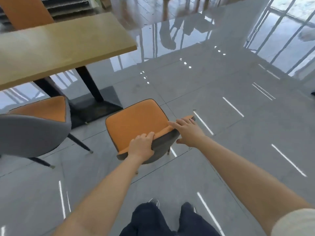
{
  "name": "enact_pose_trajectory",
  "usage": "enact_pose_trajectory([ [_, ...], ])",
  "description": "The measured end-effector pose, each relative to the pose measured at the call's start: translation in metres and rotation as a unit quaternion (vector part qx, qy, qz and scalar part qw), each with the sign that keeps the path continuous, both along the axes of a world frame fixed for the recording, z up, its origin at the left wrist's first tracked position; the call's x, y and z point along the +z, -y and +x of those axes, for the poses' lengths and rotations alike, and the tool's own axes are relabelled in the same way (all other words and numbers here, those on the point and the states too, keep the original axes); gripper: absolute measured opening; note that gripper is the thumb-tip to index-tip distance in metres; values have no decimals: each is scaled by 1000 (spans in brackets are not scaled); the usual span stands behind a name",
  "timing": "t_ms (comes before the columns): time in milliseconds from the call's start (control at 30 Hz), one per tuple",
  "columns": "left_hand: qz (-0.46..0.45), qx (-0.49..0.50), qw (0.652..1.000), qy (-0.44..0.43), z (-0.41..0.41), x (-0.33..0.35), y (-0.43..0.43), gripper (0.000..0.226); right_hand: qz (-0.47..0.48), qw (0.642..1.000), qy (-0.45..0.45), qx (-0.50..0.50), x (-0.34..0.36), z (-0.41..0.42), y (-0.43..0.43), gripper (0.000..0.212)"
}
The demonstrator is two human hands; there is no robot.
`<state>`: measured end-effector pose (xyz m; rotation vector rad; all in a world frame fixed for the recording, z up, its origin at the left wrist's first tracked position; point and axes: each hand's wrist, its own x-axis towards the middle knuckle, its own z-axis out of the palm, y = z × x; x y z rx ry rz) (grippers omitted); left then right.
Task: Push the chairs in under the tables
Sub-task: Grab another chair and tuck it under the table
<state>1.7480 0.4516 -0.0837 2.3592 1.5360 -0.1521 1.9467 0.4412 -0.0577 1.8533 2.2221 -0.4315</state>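
Left chair (pixel 32 132): at 9 o'clock, grey curved back toward the camera, orange seat partly under the near edge of the table, thin dark legs splayed on the floor.
Table (pixel 64 46): from 9 to 11 o'clock, pale wood top on a dark post and a flat dark base plate; its right corner points toward 12 o'clock.
Far chair back (pixel 25 11): at 11 o'clock, an orange panel rising behind the table's far edge.
Chair in hand (pixel 136 123): just below the middle of the view, orange seat with dark piping and a grey back; it stands on the open floor just beside the table's base plate, wholly clear of the top, turned at an angle to the table.
Left hand (pixel 142 145): at 6 o'clock from that seat, clenched over the top rim of the chair's backrest, fingers curled onto the orange side, thumb on the grey outside.
Right hand (pixel 188 132): at 3 o'clock from the seat, fingers spread and laid flat over the right end of the backrest rim, thumb apart below it; it touches but does not wrap the rim.
Legs (pixel 168 220): at 6 o'clock, dark trousers; a shoe shows only as a blur.
Floor (pixel 238 133): glossy grey tiles from 12 to 5 o'clock, with bright streaks and window reflections.
Sleeve (pixel 296 223): at 5 o'clock, a pale short sleeve on the right arm.
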Motion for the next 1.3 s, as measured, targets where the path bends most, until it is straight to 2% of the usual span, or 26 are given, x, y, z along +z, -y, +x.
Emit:
enact_pose_trajectory([
  [200,5,143,989,-23,8,0,14,45,-3,992,26,120,-6,19,-28,48],
  [367,16,177,984,-32,8,-5,14,40,20,981,18,190,-12,22,-46,27],
  [533,43,197,979,-20,4,-9,11,37,27,967,-1,253,-21,20,-63,28],
  [800,50,226,973,-21,-27,-6,-24,35,49,961,-35,269,-22,-12,-104,25],
  [1000,40,222,974,-26,-76,-1,-75,28,46,959,-37,276,-22,-60,-157,27],
  [1300,12,230,972,-46,-154,5,-180,31,23,964,-38,261,-22,-142,-255,27],
])
